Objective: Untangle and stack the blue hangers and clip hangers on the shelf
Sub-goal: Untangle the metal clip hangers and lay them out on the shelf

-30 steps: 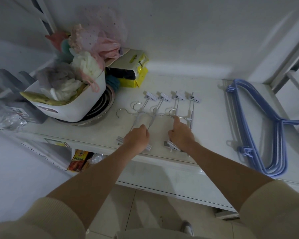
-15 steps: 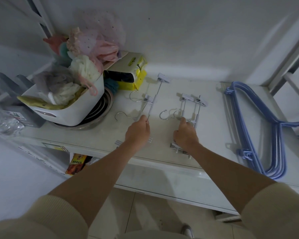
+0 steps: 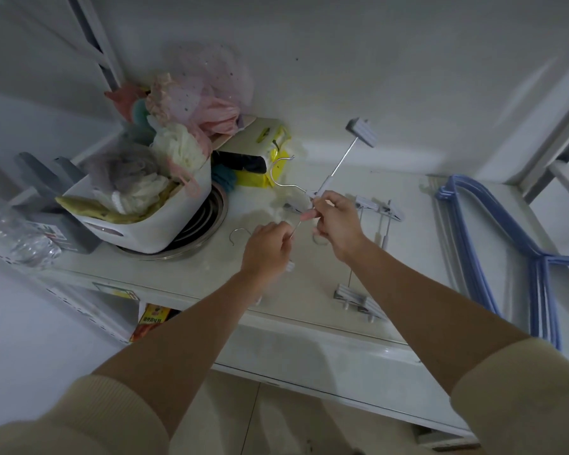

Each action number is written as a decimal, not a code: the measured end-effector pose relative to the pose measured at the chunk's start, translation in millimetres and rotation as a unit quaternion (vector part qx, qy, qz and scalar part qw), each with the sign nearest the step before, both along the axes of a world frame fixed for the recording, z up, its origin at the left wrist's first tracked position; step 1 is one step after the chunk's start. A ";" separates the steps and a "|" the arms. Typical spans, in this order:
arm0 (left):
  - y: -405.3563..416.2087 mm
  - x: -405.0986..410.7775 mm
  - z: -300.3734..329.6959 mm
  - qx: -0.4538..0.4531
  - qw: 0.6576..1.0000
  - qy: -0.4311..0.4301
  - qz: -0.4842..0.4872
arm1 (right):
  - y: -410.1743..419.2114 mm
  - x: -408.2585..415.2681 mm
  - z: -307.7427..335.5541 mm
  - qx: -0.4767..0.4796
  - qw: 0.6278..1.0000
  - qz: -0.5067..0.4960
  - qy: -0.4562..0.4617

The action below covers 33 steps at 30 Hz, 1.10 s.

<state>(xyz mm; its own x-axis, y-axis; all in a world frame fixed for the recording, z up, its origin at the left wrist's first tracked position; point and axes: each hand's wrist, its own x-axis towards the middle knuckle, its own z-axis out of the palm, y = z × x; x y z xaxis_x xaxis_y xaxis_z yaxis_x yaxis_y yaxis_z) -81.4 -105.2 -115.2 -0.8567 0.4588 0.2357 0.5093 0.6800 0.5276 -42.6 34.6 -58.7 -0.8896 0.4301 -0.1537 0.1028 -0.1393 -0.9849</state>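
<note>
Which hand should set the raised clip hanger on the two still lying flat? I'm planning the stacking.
Probably the right hand: it grips the raised clip hanger and is nearer the flat clip hangers.

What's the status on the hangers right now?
Left hand and right hand both pinching one raised clip hanger. Other clip hangers flat on shelf. Blue hangers stacked right. Nothing blocking.

One white clip hanger (image 3: 337, 165) raised tilted, others (image 3: 380, 210) flat on shelf (image 3: 408, 257) — blue hangers (image 3: 493, 244) stacked right
</note>
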 end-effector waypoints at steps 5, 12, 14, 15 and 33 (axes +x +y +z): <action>9.6 -10.8 13.4 0.030 0.992 -0.058 0.104 | -0.6 -9.1 4.1 0.006 0.998 -0.026 0.060; 14.8 2.0 54.9 0.424 0.753 -0.501 0.047 | 10.5 -5.9 -19.6 0.346 0.938 0.002 0.038; 8.4 3.9 58.1 0.418 0.718 -0.557 -0.014 | 8.8 -4.0 -24.9 0.363 0.932 -0.009 0.016; 5.4 3.9 58.7 0.404 0.710 -0.576 -0.034 | 7.6 -3.4 -28.5 0.342 0.940 -0.007 0.011; -15.8 8.3 8.8 0.036 0.940 -0.340 0.004 | -28.2 -24.4 -57.2 0.046 0.987 0.030 -0.154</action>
<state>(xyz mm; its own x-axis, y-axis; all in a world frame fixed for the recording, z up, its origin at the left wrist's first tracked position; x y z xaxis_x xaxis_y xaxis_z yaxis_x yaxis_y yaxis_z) -73.1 -121.0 -106.4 -0.8244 0.4547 -0.3370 0.0327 0.6328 0.7736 -67.0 6.5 -115.9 -0.8315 0.4022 -0.3831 0.4039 -0.0357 -0.9141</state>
